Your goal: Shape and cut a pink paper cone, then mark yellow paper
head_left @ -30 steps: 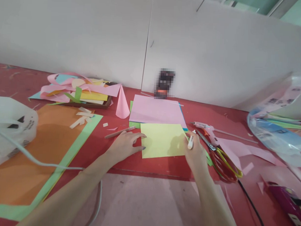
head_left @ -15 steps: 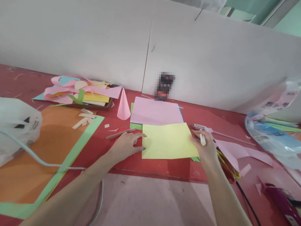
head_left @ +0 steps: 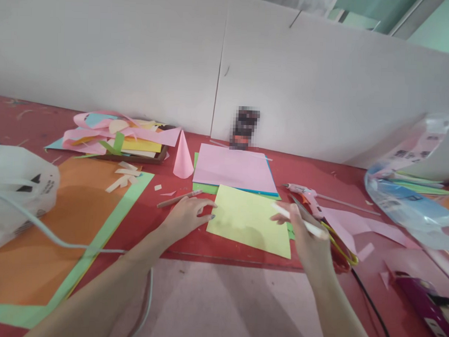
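Note:
A yellow sheet of paper (head_left: pixel 248 221) lies turned at a slant on the red table. At its left edge rests my left hand (head_left: pixel 186 215), thumb and fingers apart, with the fingertips at the paper's margin. My right hand (head_left: pixel 305 235) is closed around a white pen (head_left: pixel 307 226), whose tip points left over the sheet's right part. Just behind is a stack of coloured paper with a pink sheet (head_left: pixel 234 169) on top. A brown pen (head_left: pixel 179 199) lies beside my left hand. A glue gun (head_left: pixel 304 193) and scissors with yellow handles (head_left: pixel 339 248) lie by my right hand.
A pink paper cone (head_left: pixel 183 159) stands upright near a tray of paper scraps (head_left: pixel 136 158). Orange sheets (head_left: pixel 60 222) and a white plastic bag (head_left: pixel 21 191) are at left, crossed by a pale cable (head_left: pixel 60 239). A purple power strip (head_left: pixel 422 303) sits at right.
The yellow sheet has turned clockwise, its right side coming nearer to me. My right hand has let go of its right edge, and the white pen now points over the paper.

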`<state>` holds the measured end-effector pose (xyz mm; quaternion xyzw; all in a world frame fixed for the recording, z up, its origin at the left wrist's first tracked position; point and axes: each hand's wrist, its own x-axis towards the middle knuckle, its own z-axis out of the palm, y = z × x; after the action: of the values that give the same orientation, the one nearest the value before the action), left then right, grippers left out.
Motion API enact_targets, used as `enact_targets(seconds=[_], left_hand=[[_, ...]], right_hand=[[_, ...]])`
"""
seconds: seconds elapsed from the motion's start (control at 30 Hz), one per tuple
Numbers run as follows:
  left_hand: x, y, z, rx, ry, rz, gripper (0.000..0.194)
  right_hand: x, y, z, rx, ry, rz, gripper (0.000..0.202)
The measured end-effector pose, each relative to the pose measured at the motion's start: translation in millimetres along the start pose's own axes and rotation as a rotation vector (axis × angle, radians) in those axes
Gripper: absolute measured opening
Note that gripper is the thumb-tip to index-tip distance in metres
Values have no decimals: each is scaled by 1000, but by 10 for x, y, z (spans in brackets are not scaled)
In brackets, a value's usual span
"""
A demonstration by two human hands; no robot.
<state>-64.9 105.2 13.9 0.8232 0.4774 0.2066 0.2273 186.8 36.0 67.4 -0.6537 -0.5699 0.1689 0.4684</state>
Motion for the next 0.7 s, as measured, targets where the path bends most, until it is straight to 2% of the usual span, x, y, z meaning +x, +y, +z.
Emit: enact_targets(seconds=[0.07,0.13,0.2,0.27,0.4,0.5,0.7], left_hand=[[1,0,-1,1,0,12,29],[4,0,-1,-2,-2,21,28],[11,-3,1,-5,-4,23,27],[21,-7,6,-10,-6,10,26],[41,-12,14,-35,-20,-19,24],[49,-13,16,-46,-27,-29,22],[47,-28,32,-43,-15,-34,20]], right_hand=[[84,-167,147,188,-166,28,37],[143,-232,339,343,-301,55,37],[165,-190,544,498,-405,75,32],[155,-83,725,605,-440,134,31],[109,101,913,565,-492,169,32],[99,122,927,476,-559,168,33],[95,106,930,385,-596,126,32]])
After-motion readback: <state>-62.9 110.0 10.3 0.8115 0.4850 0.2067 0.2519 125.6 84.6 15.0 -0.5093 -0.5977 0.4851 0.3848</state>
